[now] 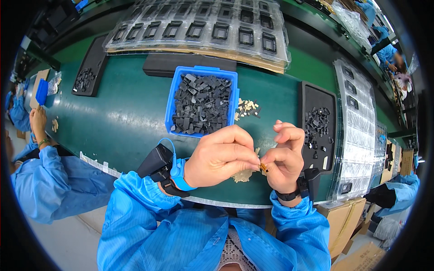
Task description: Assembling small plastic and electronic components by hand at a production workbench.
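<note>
My left hand (226, 156) and my right hand (285, 158) meet over the near part of the green table (131, 117). Between their pinched fingertips is a tiny amber-and-dark piece (263, 167); its exact kind is too small to make out. The thumb and index finger of the right hand close on it, while its other fingers curl up loosely. Touching it from the left are the left fingertips. Beneath the hands, partly hidden, lies a heap of small beige bits (243, 176). Just beyond the left hand stands a blue bin (234, 97) full of small black parts (202, 104).
Beige and dark scraps (247, 109) lie right of the bin. Black trays (92, 54) (318, 97) holding small black parts flank it. Clear blister trays (199, 29) with black frames are stacked at the back; another blister tray (359, 149) is at right. A co-worker's sleeve (54, 174) shows at left.
</note>
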`<state>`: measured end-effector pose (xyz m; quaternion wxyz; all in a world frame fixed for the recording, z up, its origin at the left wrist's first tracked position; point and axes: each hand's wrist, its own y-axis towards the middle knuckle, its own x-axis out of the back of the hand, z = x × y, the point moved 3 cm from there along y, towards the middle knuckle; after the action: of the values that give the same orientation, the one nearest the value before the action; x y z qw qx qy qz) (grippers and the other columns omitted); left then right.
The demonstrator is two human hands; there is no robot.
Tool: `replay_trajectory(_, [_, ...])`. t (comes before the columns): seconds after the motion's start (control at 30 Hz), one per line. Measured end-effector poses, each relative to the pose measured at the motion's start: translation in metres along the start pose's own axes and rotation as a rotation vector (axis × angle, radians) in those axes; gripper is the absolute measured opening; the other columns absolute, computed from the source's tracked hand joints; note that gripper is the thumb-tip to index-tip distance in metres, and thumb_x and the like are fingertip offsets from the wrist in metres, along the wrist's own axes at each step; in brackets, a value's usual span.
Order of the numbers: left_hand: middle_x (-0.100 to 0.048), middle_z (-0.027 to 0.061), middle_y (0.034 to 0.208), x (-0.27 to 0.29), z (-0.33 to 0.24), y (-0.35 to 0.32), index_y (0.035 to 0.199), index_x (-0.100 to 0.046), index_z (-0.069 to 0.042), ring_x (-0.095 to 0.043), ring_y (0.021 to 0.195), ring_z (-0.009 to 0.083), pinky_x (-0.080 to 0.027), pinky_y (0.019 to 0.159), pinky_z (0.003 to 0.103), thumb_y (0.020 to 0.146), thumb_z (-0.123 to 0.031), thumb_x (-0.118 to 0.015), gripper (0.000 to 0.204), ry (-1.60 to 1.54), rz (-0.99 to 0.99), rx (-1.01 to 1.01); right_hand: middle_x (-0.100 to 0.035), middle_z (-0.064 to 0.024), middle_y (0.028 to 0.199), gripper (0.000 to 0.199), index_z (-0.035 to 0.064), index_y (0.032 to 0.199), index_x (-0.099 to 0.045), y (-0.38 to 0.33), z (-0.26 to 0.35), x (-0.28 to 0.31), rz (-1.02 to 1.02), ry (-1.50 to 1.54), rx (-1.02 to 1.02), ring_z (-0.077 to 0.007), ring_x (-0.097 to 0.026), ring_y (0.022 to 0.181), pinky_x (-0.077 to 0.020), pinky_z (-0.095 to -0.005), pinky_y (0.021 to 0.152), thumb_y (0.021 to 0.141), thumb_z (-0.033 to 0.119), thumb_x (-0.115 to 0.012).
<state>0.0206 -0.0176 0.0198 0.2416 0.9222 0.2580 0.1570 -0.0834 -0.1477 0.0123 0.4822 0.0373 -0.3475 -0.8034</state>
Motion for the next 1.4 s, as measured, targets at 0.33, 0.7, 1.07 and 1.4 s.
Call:
replay_trajectory(0.33, [-0.056, 0.0035, 0.080, 0.000, 0.004, 0.001, 0.078, -0.068, -0.008, -0.056, 0.072, 0.0170, -0.045, 0.061, 0.028, 0.065, -0.006, -0.078, 0.017, -0.036, 0.015, 0.031, -0.041, -0.0053, 0.095, 0.013, 0.0149, 0.072, -0.066, 0.000, -0.002, 0.001, 0.026, -0.004, 0.007, -0.0258, -0.043, 0.104, -0.0298, -0.0478, 0.099, 0.066, 0.017, -0.077])
replay_trajectory(0.7, [-0.060, 0.0046, 0.080, -0.001, 0.005, -0.002, 0.079, -0.069, -0.007, -0.059, 0.071, 0.0163, -0.047, 0.059, 0.027, 0.065, -0.004, -0.078, 0.017, -0.016, -0.038, 0.000, -0.042, -0.0058, 0.098, 0.015, 0.0166, 0.073, -0.067, -0.002, -0.002, 0.000, -0.049, 0.000, 0.046, -0.0264, -0.042, 0.106, -0.0292, -0.0476, 0.099, 0.063, 0.019, -0.079])
replay_trajectory(1.07, [-0.058, 0.0051, 0.080, 0.001, 0.003, 0.004, 0.077, -0.066, -0.006, -0.058, 0.071, 0.0165, -0.046, 0.058, 0.027, 0.067, -0.002, -0.076, 0.014, -0.056, 0.064, 0.027, -0.043, -0.0063, 0.097, 0.013, 0.0171, 0.074, -0.067, 0.000, -0.002, -0.001, 0.012, 0.013, 0.063, -0.0272, -0.043, 0.106, -0.0285, -0.0480, 0.099, 0.066, 0.018, -0.077])
replay_trajectory(1.4, [-0.057, 0.0057, 0.080, 0.004, 0.003, 0.006, 0.073, -0.061, -0.003, -0.054, 0.065, 0.0137, -0.043, 0.056, 0.024, 0.071, -0.003, -0.073, 0.013, -0.133, 0.122, 0.200, -0.042, -0.0105, 0.103, 0.011, 0.0055, 0.077, -0.055, 0.007, -0.007, 0.015, -0.066, -0.029, -0.152, -0.0271, -0.042, 0.105, -0.0322, -0.0407, 0.095, 0.072, 0.006, -0.065])
